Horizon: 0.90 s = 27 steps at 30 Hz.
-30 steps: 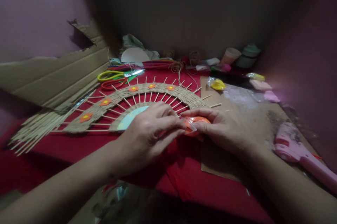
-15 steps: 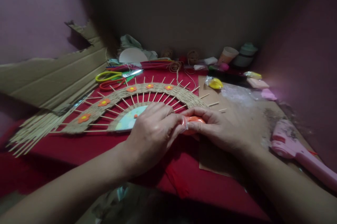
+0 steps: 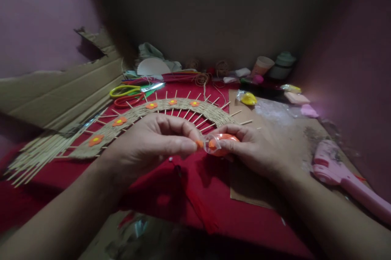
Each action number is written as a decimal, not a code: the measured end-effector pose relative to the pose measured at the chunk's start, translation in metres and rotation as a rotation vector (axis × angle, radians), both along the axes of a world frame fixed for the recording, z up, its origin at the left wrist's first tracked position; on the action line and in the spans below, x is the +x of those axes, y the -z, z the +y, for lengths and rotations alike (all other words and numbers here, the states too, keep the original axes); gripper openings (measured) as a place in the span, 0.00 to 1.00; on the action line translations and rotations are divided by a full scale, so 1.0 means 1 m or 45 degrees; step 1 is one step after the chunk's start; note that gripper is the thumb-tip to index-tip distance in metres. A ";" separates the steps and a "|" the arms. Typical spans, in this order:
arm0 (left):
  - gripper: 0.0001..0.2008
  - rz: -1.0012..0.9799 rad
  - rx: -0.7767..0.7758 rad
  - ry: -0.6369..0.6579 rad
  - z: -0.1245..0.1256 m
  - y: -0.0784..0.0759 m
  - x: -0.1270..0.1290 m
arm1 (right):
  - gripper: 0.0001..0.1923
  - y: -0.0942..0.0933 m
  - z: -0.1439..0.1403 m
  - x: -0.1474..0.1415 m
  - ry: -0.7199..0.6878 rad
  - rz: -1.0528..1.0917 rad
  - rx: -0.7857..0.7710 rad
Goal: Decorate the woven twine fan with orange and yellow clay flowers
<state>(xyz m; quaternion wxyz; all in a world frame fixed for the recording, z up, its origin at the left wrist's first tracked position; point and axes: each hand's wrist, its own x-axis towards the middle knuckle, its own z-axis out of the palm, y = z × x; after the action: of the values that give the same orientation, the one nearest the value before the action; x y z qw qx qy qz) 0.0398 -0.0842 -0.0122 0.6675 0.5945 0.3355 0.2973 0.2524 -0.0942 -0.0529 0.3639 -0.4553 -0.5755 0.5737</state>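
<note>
Between thumb and fingertips, my left hand (image 3: 155, 136) pinches a small piece of orange clay (image 3: 199, 144). My right hand (image 3: 249, 146) is closed around a clear plastic bag of orange clay (image 3: 221, 144), its mouth turned toward my left fingers. Behind both hands lies a woven fan-shaped piece (image 3: 210, 111) with thin sticks poking out of its arched band. Several orange flowers with yellow centres (image 3: 119, 121) sit along that band. My left hand and wrist cover the fan's lower middle. A red tassel (image 3: 200, 205) hangs below, near the table's front edge.
Scissors with yellow and red handles (image 3: 128, 93) lie behind the fan. Loose thin sticks (image 3: 36, 152) are bundled at left beside torn cardboard (image 3: 61, 93). At right are a pink glue gun (image 3: 345, 174), a brown board (image 3: 247, 182) and a bag of yellow clay (image 3: 248, 98). A cup (image 3: 262, 66) stands behind.
My left hand has drawn back leftward from the bag's mouth, with a bit of orange clay now in its fingertips. My right hand keeps its hold on the bag.
</note>
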 end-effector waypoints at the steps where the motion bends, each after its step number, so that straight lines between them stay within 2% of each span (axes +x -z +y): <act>1: 0.02 -0.071 -0.066 -0.031 0.002 0.001 -0.001 | 0.09 0.000 0.000 -0.001 -0.009 -0.017 -0.003; 5: 0.03 -0.251 -0.232 -0.118 0.007 0.011 0.001 | 0.11 0.000 -0.001 -0.001 -0.044 -0.062 -0.007; 13: 0.05 -0.286 -0.211 -0.139 0.011 0.014 0.005 | 0.12 -0.003 -0.001 0.000 -0.020 -0.146 -0.025; 16: 0.03 -0.368 -0.219 -0.154 0.010 0.015 0.006 | 0.12 -0.003 -0.001 -0.001 -0.017 -0.150 -0.022; 20: 0.05 -0.468 -0.261 -0.166 0.011 0.017 0.007 | 0.12 0.000 0.000 -0.001 -0.021 -0.100 -0.034; 27: 0.09 -0.405 -0.341 -0.157 0.011 0.017 0.004 | 0.11 0.003 0.000 0.000 -0.004 -0.020 -0.020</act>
<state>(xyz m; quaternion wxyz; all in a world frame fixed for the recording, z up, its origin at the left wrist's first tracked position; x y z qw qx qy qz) 0.0440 -0.0730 -0.0289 0.7657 0.4245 0.2982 0.3802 0.2522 -0.0946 -0.0558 0.3548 -0.4618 -0.5745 0.5752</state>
